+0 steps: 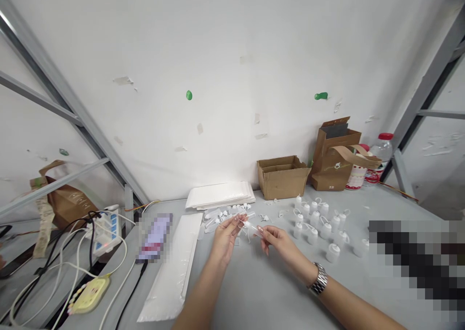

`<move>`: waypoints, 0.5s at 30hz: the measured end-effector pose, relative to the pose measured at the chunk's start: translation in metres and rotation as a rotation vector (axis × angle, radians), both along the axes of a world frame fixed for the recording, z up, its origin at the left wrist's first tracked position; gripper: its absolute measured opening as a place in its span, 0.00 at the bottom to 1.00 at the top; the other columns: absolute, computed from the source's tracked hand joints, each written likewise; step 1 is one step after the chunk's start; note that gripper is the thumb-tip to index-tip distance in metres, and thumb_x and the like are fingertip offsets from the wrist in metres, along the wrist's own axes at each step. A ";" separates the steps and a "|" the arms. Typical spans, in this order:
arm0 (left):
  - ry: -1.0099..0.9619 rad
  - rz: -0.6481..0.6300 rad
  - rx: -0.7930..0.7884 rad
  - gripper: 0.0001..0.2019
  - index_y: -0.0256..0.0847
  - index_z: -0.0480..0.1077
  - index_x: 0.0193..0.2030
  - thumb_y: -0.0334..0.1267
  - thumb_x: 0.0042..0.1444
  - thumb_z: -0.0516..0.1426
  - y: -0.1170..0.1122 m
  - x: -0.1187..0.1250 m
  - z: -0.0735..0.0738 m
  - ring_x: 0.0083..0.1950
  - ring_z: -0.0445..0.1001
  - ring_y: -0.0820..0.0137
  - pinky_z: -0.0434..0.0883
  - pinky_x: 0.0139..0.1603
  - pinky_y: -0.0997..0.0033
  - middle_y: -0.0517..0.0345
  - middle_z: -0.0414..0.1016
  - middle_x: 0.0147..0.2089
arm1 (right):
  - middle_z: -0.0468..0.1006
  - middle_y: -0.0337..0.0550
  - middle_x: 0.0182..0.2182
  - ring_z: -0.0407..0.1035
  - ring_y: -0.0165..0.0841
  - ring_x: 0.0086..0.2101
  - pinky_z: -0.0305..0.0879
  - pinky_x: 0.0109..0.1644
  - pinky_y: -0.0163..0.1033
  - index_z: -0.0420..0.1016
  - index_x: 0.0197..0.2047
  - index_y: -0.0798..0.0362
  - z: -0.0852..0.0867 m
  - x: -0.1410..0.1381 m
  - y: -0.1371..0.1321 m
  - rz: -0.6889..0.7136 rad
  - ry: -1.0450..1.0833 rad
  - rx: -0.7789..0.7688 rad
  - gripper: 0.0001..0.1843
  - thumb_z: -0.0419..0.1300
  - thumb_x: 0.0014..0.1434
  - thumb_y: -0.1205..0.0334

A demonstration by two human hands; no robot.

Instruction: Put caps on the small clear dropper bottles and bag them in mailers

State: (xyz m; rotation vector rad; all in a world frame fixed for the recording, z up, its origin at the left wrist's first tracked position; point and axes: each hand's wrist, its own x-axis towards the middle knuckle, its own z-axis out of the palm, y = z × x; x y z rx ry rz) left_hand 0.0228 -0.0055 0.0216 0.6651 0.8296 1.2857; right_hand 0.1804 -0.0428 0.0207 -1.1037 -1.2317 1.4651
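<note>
A small clear plastic tube (255, 229) with a white end is held up between my two hands, above the grey table. My right hand (279, 243) pinches the tube's near end between thumb and fingers. At the white end, the fingertips of my left hand (225, 235) are closed together; how much they grip there is too small to make out. Just behind my hands lie several loose clear tubes (209, 226) and small white parts (241, 207). Several small white bottles (326, 230) with looped cords on their caps stand to the right.
A stack of white padded envelopes (221, 194) lies by the wall, another envelope (172, 272) at left. Further left are a phone (154, 237), cables and a power strip (105, 230). A cardboard box (285, 182), paper bag (329, 163) and red-capped bottle (383, 150) stand at the back.
</note>
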 end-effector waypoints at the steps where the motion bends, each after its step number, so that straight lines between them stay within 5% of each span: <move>1: 0.000 0.001 -0.001 0.13 0.33 0.76 0.29 0.37 0.35 0.67 0.000 0.000 0.000 0.40 0.77 0.65 0.65 0.53 0.65 0.47 0.80 0.35 | 0.67 0.35 0.16 0.60 0.27 0.18 0.56 0.28 0.36 0.68 0.25 0.55 0.000 0.000 0.000 -0.002 -0.003 0.000 0.25 0.57 0.46 0.37; 15: 0.003 0.032 0.023 0.12 0.34 0.77 0.30 0.38 0.37 0.66 -0.002 0.005 -0.010 0.44 0.76 0.64 0.63 0.56 0.65 0.48 0.80 0.35 | 0.68 0.34 0.16 0.61 0.27 0.19 0.57 0.29 0.36 0.65 0.25 0.53 -0.006 -0.004 -0.001 -0.025 -0.031 0.022 0.24 0.56 0.48 0.38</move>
